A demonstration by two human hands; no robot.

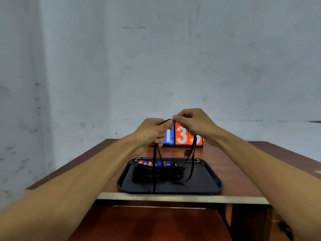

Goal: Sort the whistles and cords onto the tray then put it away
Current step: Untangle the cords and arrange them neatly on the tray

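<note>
Cord (154, 178), vertical, loops down onto tray (199, 186), top in pinching grips of left hand (151, 131) and right hand (192, 124).

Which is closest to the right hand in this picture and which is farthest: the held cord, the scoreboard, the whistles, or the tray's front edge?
1. The held cord: pinched by the right hand, at the top.
2. The scoreboard: just behind the hand.
3. The whistles: lower, in a row on the tray.
4. The tray's front edge: lowest, nearest the person.
</note>
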